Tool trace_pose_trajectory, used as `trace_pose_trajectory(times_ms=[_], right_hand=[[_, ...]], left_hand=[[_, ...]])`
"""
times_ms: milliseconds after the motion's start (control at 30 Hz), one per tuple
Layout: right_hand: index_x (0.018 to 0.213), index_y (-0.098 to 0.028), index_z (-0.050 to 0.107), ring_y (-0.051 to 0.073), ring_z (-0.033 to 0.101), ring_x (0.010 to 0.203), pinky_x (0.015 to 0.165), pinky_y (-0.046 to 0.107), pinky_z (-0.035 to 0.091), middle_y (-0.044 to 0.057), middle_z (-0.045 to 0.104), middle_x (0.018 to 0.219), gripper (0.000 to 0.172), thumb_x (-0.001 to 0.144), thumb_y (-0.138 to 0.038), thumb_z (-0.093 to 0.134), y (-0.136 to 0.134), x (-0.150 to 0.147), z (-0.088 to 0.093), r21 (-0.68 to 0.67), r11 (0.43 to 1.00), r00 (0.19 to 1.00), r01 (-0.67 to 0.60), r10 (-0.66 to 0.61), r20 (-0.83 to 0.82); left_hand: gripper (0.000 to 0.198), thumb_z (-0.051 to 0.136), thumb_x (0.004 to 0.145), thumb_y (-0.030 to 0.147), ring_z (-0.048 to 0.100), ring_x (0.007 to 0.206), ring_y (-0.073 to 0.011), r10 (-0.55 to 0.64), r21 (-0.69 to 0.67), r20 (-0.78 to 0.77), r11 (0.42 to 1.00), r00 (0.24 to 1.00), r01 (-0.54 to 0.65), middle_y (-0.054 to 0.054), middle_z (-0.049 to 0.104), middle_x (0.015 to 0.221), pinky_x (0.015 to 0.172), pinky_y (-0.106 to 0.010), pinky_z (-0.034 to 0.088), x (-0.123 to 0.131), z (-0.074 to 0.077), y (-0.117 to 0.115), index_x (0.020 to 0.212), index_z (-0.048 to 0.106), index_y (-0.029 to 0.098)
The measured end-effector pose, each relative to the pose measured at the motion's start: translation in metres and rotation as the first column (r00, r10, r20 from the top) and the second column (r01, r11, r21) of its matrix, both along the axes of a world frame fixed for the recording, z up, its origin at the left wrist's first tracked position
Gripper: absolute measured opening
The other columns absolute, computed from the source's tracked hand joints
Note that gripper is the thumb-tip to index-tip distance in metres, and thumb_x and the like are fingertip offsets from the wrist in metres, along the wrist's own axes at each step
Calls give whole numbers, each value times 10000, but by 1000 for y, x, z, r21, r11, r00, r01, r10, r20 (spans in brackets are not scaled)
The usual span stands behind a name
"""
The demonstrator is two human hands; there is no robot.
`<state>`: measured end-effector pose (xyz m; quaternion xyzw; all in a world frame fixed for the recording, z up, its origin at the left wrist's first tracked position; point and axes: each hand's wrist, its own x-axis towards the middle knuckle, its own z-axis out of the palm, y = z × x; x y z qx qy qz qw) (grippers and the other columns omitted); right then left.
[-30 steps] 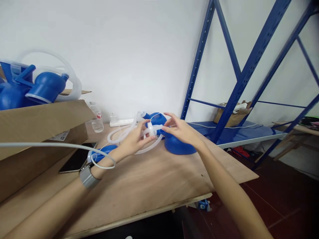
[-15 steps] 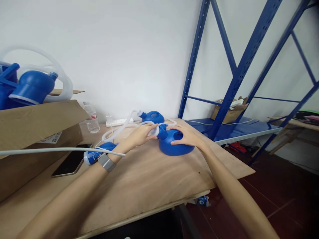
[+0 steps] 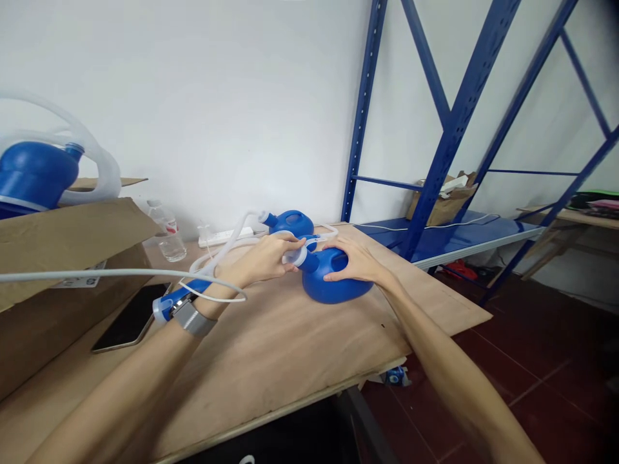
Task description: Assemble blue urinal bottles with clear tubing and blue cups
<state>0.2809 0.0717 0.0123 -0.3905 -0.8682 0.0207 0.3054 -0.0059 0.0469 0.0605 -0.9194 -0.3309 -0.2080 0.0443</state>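
A blue plastic urinal bottle (image 3: 336, 287) with a moulded handle lies on the wooden table, its neck pointing left. My right hand (image 3: 355, 261) grips it from the right, thumb on its near side and fingers over the top by the handle. At the neck, my left hand (image 3: 271, 258) pinches the translucent white cap (image 3: 293, 257), fingers partly hiding it. Behind stands a second blue bottle (image 3: 294, 224) with a clear hose (image 3: 236, 233). A blue tube-necked part with a pale rim (image 3: 162, 309) lies under my left wrist.
At left, a cardboard box (image 3: 62, 241) holds more blue bottles (image 3: 41, 171) and thick hoses. A phone (image 3: 130, 319), a water bottle (image 3: 169, 235) and a power strip (image 3: 227, 236) are on the table. A white cable (image 3: 145, 272) crosses my left forearm. Blue shelving (image 3: 438, 174) rises at right.
The view has shifted slightly, so the box sits further left. My left fingers have closed more tightly and turned at the cap; the right hand keeps its grip on the bottle.
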Motion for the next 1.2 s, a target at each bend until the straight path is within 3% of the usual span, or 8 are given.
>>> trace_pose_trajectory(times_ms=[133, 233, 600, 900, 1200], right_hand=[[1247, -307, 691, 348, 607, 1267, 1082, 499, 466, 51, 681, 1352, 687, 651, -586, 888, 2, 1, -1, -14, 999, 999, -38, 38, -28], [1236, -307, 699, 352, 618, 1249, 1061, 499, 479, 50, 692, 1333, 660, 665, -585, 880, 2, 0, 1, -34, 999, 999, -35, 34, -28], [1195, -311, 715, 334, 625, 1246, 1075, 484, 478, 28, 705, 1320, 591, 679, -550, 879, -1, -5, 3, -42, 999, 999, -28, 26, -47], [1203, -317, 699, 343, 629, 1242, 1064, 501, 495, 33, 694, 1342, 598, 683, -554, 875, 4, -2, -1, -13, 999, 999, -36, 35, -30], [1207, -313, 709, 342, 624, 1260, 1080, 492, 479, 34, 706, 1330, 597, 680, -539, 872, 2, -4, 0, -11, 1000, 999, -17, 16, -34]], left_hand=[[549, 749, 880, 277, 677, 1150, -298, 21, 33, -11, 999, 1000, -21, -139, 693, 1291, 1003, -413, 528, 1, -1, -9, 1411, 631, 199], [543, 760, 882, 313, 673, 1156, -288, 13, 29, 63, 999, 998, -15, -132, 687, 1303, 992, -399, 536, -2, -8, -12, 1401, 639, 209], [562, 757, 873, 268, 682, 1124, -275, -11, 75, 148, 997, 989, 0, -136, 661, 1341, 948, -405, 557, -3, -27, -7, 1416, 619, 228], [577, 828, 812, 350, 693, 1082, -257, -50, -20, 143, 998, 988, 53, -109, 707, 1239, 955, -364, 538, -7, -6, -7, 1344, 667, 195], [611, 882, 759, 329, 678, 1124, -273, -30, -63, 193, 997, 981, 43, -113, 701, 1258, 999, -394, 517, -4, -8, -8, 1316, 669, 193]])
